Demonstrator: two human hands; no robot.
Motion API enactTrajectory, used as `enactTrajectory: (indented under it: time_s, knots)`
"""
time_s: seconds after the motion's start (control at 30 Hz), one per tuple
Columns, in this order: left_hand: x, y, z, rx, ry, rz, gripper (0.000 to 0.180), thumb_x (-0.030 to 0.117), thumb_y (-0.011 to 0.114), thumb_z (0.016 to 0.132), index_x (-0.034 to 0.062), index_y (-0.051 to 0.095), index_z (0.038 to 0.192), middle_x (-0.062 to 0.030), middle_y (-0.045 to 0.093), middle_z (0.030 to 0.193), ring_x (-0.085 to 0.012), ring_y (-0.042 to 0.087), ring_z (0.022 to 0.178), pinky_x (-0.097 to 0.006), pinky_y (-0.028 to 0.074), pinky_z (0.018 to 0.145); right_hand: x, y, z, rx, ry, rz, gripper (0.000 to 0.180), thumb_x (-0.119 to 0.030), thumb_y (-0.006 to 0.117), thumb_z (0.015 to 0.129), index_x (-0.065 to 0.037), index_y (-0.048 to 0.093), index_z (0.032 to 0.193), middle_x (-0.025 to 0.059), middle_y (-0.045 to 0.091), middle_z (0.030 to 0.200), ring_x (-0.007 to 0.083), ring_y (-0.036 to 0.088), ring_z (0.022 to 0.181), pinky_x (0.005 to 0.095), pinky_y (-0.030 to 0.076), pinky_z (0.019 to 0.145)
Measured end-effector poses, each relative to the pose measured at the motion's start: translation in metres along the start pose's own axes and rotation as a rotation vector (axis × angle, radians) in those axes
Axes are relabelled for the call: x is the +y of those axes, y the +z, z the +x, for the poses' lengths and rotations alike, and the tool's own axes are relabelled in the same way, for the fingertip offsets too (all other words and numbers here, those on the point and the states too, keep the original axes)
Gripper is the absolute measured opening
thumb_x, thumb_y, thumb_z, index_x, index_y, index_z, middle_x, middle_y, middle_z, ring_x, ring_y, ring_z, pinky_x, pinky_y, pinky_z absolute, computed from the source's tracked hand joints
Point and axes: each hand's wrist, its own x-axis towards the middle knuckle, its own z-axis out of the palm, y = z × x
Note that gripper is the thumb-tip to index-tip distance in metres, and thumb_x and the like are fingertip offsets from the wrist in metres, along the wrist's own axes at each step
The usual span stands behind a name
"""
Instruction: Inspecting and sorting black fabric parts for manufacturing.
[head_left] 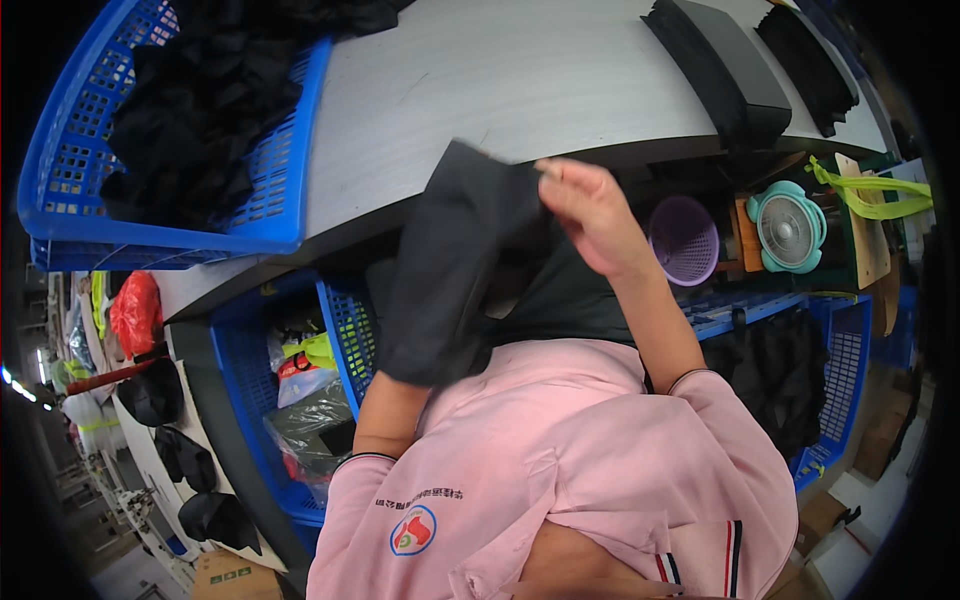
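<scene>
A black cloth piece [450,265], shaped like a flat sleeve or pouch, hangs over my lap in front of the table edge. My right hand [590,205] pinches its upper right corner between thumb and fingers. At the lower left my left forearm [388,412] runs up to the cloth, which covers the whole left hand. Whether that hand is inside the cloth or behind it, I cannot tell, and its fingers are hidden.
On the grey table [500,70] stand a blue basket [310,130] of black cloth and black stacks [715,70] at the right. Below are a blue crate [240,390] with bags, a purple basket [685,240], a turquoise fan [787,228] and another blue crate [845,370] with black cloth.
</scene>
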Motion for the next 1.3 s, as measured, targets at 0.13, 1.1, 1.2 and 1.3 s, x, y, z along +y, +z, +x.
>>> enactTrajectory:
  time_s: [0.13, 1.1, 1.2, 1.3]
  knots:
    - [-0.102, 0.034, -0.075, -0.209, 0.268, -0.527, 0.048, 0.025, 0.054, 0.102, 0.0015, 0.047, 0.143, -0.0113, 0.046, 0.150, -0.0248, 0.045, 0.135, -0.035, 0.037, 0.113, -0.009, -0.016, 0.035, 0.278, -0.133, -0.092, 0.019, -0.019, 0.064, 0.099, -0.001, 0.071, 0.101, -0.0014, 0.070, 0.094, 0.0051, 0.060, 0.085, 0.0220, 0.049, 0.079]
    - [-0.061, 0.012, -0.063, -0.193, 0.300, -0.989, 0.049, 0.027, 0.056, 0.102, 0.0013, 0.047, 0.143, -0.0114, 0.050, 0.146, -0.0239, 0.049, 0.132, -0.036, 0.039, 0.112, 0.014, 0.004, -0.020, 0.357, -0.271, -0.597, 0.037, -0.002, 0.062, 0.092, -0.002, 0.061, 0.129, -0.0018, 0.059, 0.080, 0.0064, 0.053, 0.071, 0.0227, 0.044, 0.067]
    - [-0.065, 0.015, -0.052, -0.195, 0.267, -1.053, 0.049, 0.027, 0.056, 0.102, 0.0013, 0.047, 0.143, -0.0114, 0.050, 0.146, -0.0238, 0.049, 0.131, -0.036, 0.039, 0.112, 0.010, 0.011, -0.014, 0.396, -0.324, -0.747, 0.037, 0.000, 0.065, 0.089, -0.002, 0.063, 0.125, 0.0001, 0.059, 0.081, 0.0098, 0.056, 0.072, 0.0241, 0.046, 0.069]
    - [-0.067, 0.015, -0.041, -0.199, 0.234, -1.112, 0.049, 0.028, 0.056, 0.102, 0.0013, 0.048, 0.143, -0.0114, 0.050, 0.146, -0.0237, 0.050, 0.131, -0.036, 0.039, 0.112, -0.001, 0.011, -0.001, 0.288, -0.483, -1.112, 0.030, 0.000, 0.069, 0.084, 0.000, 0.069, 0.114, 0.0017, 0.058, 0.082, 0.0126, 0.057, 0.070, 0.0238, 0.048, 0.069]
